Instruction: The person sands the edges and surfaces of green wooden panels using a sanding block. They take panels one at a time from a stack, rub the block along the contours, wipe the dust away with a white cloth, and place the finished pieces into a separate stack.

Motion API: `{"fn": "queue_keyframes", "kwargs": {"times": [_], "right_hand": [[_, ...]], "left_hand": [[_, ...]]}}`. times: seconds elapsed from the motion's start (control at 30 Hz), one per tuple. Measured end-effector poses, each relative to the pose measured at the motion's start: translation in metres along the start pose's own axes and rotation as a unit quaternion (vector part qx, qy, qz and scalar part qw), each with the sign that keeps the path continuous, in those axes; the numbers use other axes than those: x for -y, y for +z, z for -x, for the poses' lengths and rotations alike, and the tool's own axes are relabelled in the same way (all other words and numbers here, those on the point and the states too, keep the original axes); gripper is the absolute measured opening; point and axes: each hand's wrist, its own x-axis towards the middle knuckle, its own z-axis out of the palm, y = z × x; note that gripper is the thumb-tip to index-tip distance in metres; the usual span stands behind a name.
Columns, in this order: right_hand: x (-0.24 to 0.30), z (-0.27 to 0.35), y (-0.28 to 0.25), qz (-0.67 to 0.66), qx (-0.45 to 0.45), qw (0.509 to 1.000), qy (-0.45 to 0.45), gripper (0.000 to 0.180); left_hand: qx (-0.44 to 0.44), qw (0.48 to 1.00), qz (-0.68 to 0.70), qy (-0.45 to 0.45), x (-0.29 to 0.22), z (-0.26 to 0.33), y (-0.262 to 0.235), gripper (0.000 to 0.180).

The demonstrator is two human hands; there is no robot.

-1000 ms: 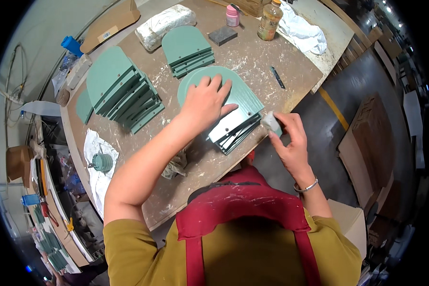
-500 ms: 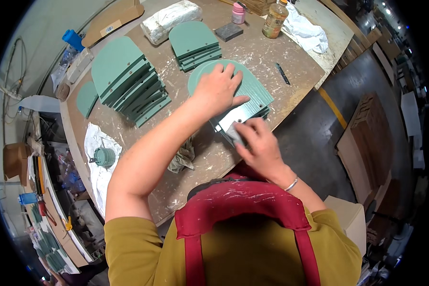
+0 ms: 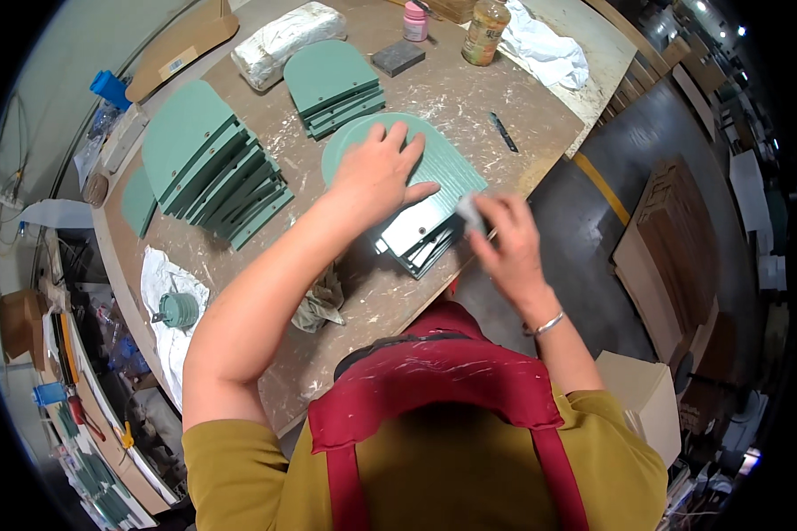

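Note:
My left hand [image 3: 376, 177] lies with spread fingers on a green, round-ended board [image 3: 447, 168], the top one of a small stack near the table's right edge. The board has a glossy, streaked surface and small holes along its straight edge. My right hand [image 3: 512, 241] grips a small grey sanding pad [image 3: 468, 211], blurred by motion, at the board's right corner. Further left stand a tall stack of similar green boards [image 3: 186, 133] and a shorter stack [image 3: 329, 73] behind.
On the brown table [image 3: 434, 97] are a dark grey block [image 3: 398, 58], a pink bottle [image 3: 415, 22], an amber bottle [image 3: 485, 34], a black pen-like tool [image 3: 503, 132], a wrapped white bundle [image 3: 290, 42], a crumpled cloth [image 3: 321, 303] and a green jar [image 3: 178, 310] on white paper.
My right hand has moved the sanding pad from the board's near straight edge outward to its right corner. My left hand remains spread on the board. The whole view has shifted slightly.

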Motion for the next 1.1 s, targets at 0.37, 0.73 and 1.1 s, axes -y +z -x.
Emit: {"fn": "queue_keyframes", "kwargs": {"times": [0.37, 0.73, 1.1], "right_hand": [[-0.005, -0.001, -0.019, -0.078, -0.043, 0.993, 0.081, 0.043], [-0.006, -0.064, -0.068, -0.385, 0.028, 0.899, 0.205, 0.037], [0.020, -0.123, 0.040, -0.661, 0.100, 0.682, 0.295, 0.033]], "left_hand": [[0.024, 0.999, -0.020, -0.008, -0.006, -0.002, -0.006, 0.066], [-0.129, 0.954, 0.196, -0.188, 0.024, 0.101, -0.017, 0.046], [-0.212, 0.884, 0.216, -0.356, -0.013, 0.183, 0.024, 0.029]]}}
